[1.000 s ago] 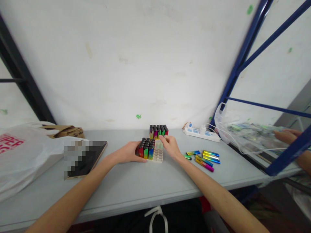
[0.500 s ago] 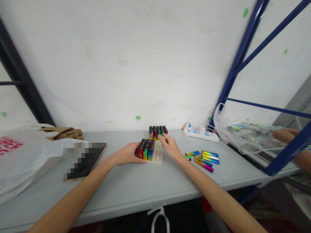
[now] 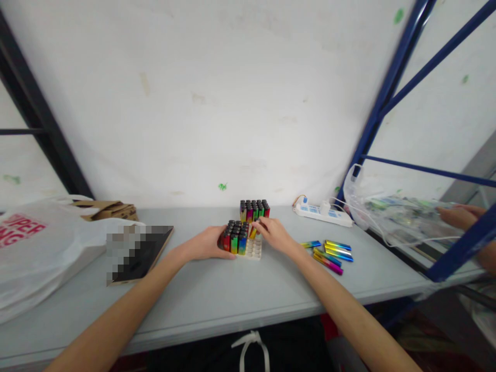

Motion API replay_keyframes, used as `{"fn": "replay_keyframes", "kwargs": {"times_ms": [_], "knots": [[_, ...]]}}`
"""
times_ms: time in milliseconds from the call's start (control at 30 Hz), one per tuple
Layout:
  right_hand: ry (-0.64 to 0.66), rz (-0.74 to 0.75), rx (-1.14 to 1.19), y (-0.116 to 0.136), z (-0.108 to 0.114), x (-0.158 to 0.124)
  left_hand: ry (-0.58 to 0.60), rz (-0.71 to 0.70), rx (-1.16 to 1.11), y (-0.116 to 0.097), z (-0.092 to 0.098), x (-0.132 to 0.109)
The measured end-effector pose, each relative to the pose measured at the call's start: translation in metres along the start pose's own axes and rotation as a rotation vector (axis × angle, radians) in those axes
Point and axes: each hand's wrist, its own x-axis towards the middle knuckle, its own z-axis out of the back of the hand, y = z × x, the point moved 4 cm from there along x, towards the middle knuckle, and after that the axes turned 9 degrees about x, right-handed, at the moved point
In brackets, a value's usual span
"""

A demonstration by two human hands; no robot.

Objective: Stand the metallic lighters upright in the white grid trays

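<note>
Colourful lighters with black tops point(image 3: 234, 238) stand upright in rows in a white plastic tray point(image 3: 254, 250), filling its left part. The tray's right part shows bare round sockets. My left hand point(image 3: 211, 243) is wrapped around the left side of this group, thumb along the front and fingers hidden behind. Over the far part of the tray, my right hand point(image 3: 271, 230) pinches a yellow lighter point(image 3: 253, 232), which is tilted. Its lower end is near the sockets; I cannot tell whether it sits in one. Behind stands a second block of upright lighters point(image 3: 254, 211).
Loose metallic lighters point(image 3: 328, 258) lie on the grey table to the right. A white power strip point(image 3: 323, 214) is by the wall. At left are a dark flat panel point(image 3: 143, 258), a white plastic bag point(image 3: 42, 248) and cardboard point(image 3: 112, 209). Another person's hand point(image 3: 461, 216) shows beyond the blue frame.
A yellow lighter now shows tilted in my right hand's fingers over the tray. The hand has come slightly lower. My left hand keeps its hold, and the whole view has shifted a little.
</note>
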Motion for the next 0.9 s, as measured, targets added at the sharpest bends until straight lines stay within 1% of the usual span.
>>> {"fn": "replay_keyframes", "kwargs": {"times_ms": [167,267,367,467,533,633,700,767,833,900], "knots": [[0.117,0.084,-0.034,-0.001,-0.010,0.000,-0.003,0.003,-0.002,0.001,0.000,0.001],[0.157,0.100,-0.018,0.002,-0.008,-0.001,0.000,0.007,0.002,0.002,-0.001,0.001],[0.169,0.061,0.048,0.003,0.011,-0.001,-0.002,-0.003,-0.001,0.004,-0.002,0.001],[0.157,-0.054,0.136,-0.004,0.045,-0.007,-0.005,0.003,0.014,0.005,-0.002,0.001],[0.156,-0.095,0.090,-0.010,0.071,-0.017,-0.007,0.003,0.024,0.004,-0.001,0.001],[0.259,-0.159,0.015,-0.017,0.095,-0.042,-0.010,-0.004,0.031,0.002,-0.001,0.001],[0.284,-0.190,-0.048,-0.020,0.100,-0.061,-0.014,-0.004,0.033,0.001,-0.001,0.001],[0.301,-0.193,-0.097,-0.020,0.098,-0.074,-0.021,-0.004,0.031,0.002,-0.001,0.002],[0.287,-0.173,-0.081,-0.017,0.092,-0.080,-0.024,-0.004,0.019,0.003,-0.001,0.001],[0.223,-0.155,0.009,-0.013,0.088,-0.076,-0.023,-0.006,0.010,0.003,-0.002,0.001]]}}
